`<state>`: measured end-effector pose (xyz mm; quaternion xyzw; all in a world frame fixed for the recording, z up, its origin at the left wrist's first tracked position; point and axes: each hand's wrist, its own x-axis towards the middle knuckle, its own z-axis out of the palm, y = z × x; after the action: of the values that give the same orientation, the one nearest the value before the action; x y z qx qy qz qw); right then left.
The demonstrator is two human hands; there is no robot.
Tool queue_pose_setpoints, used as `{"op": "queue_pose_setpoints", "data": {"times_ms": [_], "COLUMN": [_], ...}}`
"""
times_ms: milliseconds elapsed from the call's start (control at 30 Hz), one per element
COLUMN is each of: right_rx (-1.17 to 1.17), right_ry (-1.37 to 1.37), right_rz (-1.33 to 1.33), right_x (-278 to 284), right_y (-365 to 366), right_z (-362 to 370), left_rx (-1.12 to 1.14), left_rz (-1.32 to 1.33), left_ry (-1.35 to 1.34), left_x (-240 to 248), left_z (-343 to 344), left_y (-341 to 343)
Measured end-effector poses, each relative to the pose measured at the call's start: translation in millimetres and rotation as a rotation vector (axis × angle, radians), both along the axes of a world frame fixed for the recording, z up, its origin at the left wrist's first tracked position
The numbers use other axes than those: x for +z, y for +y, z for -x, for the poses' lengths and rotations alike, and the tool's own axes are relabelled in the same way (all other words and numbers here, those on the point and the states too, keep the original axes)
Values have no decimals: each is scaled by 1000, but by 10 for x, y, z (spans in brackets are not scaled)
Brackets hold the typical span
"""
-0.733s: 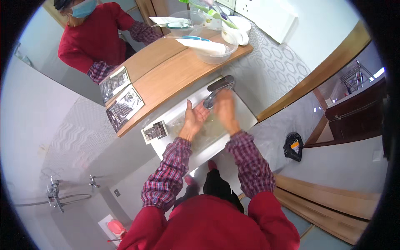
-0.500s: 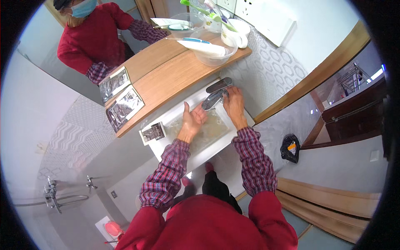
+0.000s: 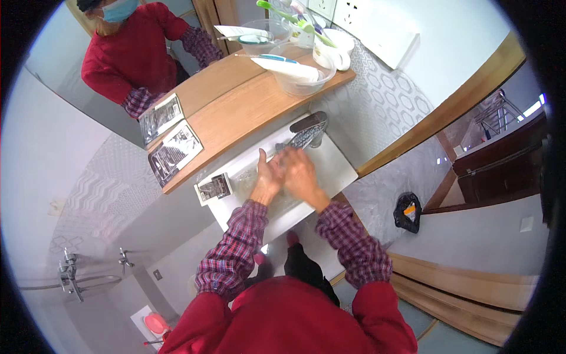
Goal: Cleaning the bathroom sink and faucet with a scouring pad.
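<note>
Above the white washbasin (image 3: 344, 173), my left hand (image 3: 266, 182) is held palm inward with its thumb stretched up. My right hand (image 3: 302, 178) lies across the palm and fingers of my left hand. Its fingers are blurred by motion, so whether they hold anything is hidden. Just beyond both hands stands a grey metal tap (image 3: 308, 125), its spout reaching toward my fingertips. Water partly shows in the basin below. A small black-and-white packet (image 3: 214, 187) sits on the basin's left corner.
Over the basin's back runs a wooden shelf (image 3: 230, 112) with black-and-white packets (image 3: 175, 147), clear plastic cups (image 3: 300, 82), a white mug (image 3: 331, 58), tubes and toothbrushes. A mirror (image 3: 59, 76) stands behind it. A black bag (image 3: 407, 212) is on the floor at right.
My right hand has left the tap and come down and left onto my left hand, which stays nearly in place. The tap's spout is more exposed now.
</note>
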<state>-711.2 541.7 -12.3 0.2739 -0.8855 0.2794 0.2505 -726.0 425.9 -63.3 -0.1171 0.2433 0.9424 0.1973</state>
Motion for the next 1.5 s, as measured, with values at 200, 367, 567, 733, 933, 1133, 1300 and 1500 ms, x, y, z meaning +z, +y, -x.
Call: {"op": "queue_pose_setpoints", "data": {"times_ms": [200, 367, 567, 733, 933, 1133, 1300, 1500], "right_rx": [-154, 89, -140, -242, -168, -171, -252, -350], "right_ry": [-124, -119, 19, -52, -36, 54, -282, -586], "right_rz": [87, 184, 323, 114, -49, -54, -164, 613], "right_x": [6, 130, 604, 219, 185, 152, 398, -145], "right_y": [312, 158, 585, 578, 389, 166, 475, 868], "right_z": [369, -15, 450, 771, 680, 585, 869, 992], "left_rx": [63, -16, 107, 63, 14, -23, -19, -31], "left_rz": [157, 310, 542, 486, 433, 532, 424, 664], "left_ry": [-209, 55, 141, 95, 26, 114, 168, 235], "left_x": [198, 216, 346, 389, 482, 374, 512, 512], "left_z": [-8, 99, 330, 444, 397, 416, 333, 338], "left_y": [137, 89, 174, 362, 284, 228, 220, 269]}}
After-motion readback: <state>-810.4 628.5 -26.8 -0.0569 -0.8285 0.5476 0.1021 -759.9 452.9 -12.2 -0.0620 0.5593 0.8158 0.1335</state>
